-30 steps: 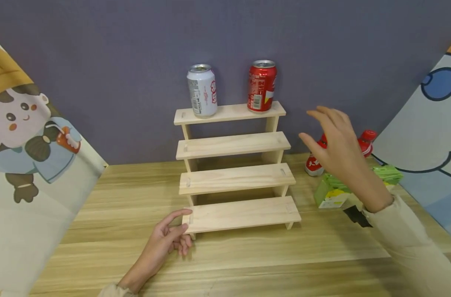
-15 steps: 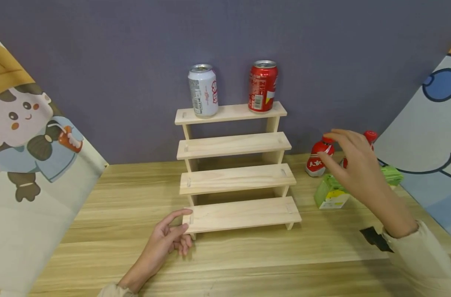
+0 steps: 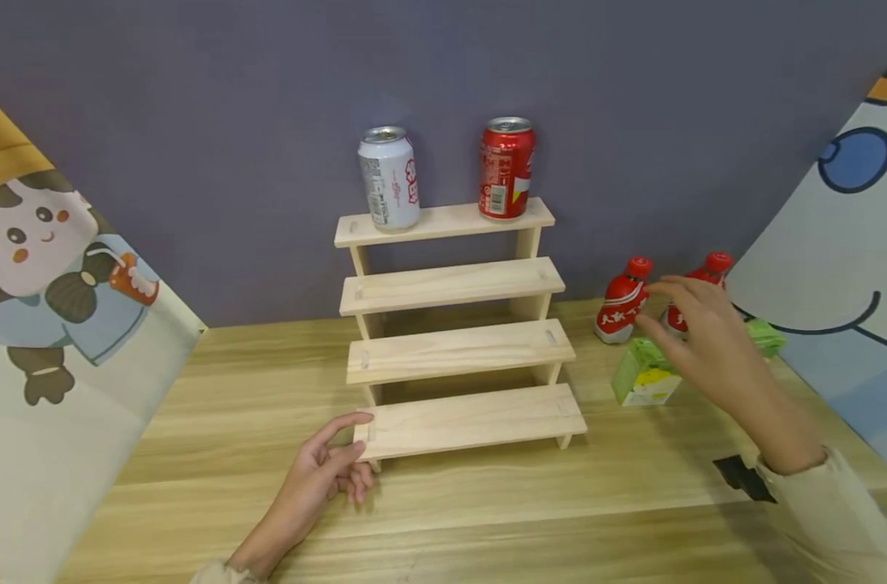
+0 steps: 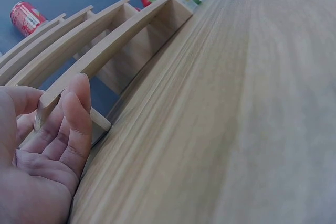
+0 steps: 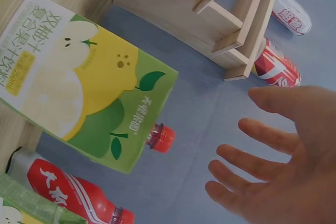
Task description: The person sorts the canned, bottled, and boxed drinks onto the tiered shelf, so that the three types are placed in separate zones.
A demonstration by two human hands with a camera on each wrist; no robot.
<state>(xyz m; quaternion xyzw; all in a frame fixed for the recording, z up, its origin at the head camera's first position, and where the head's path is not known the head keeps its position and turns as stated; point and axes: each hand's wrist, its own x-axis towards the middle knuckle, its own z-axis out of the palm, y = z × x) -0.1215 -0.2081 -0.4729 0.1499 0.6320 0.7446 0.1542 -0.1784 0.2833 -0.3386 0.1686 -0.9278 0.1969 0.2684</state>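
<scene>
My left hand (image 3: 319,478) grips the left end of the lowest board of a four-step wooden display rack (image 3: 461,355). The left wrist view shows that hand's (image 4: 44,174) fingers curled about the board's end. On the top step stand a white can (image 3: 393,185) and a red can (image 3: 506,174), both upright. My right hand (image 3: 713,337) hovers with spread fingers above a green-and-yellow juice carton (image 3: 646,380) and beside a red bottle (image 3: 622,304). Nothing is in its grasp. In the right wrist view, the carton (image 5: 79,77) is apart from the fingers (image 5: 257,163).
A second red bottle (image 3: 712,269) and another green carton (image 3: 764,337) stand partly behind my right hand. A dark blue wall (image 3: 268,162) rises behind the rack. Panels with cartoon pictures (image 3: 56,243) flank the wooden table (image 3: 268,381).
My right hand has come down and rightward from beside the rack to over the cartons, uncovering the nearer bottle. My left hand keeps its grip. The head view has shifted slightly.
</scene>
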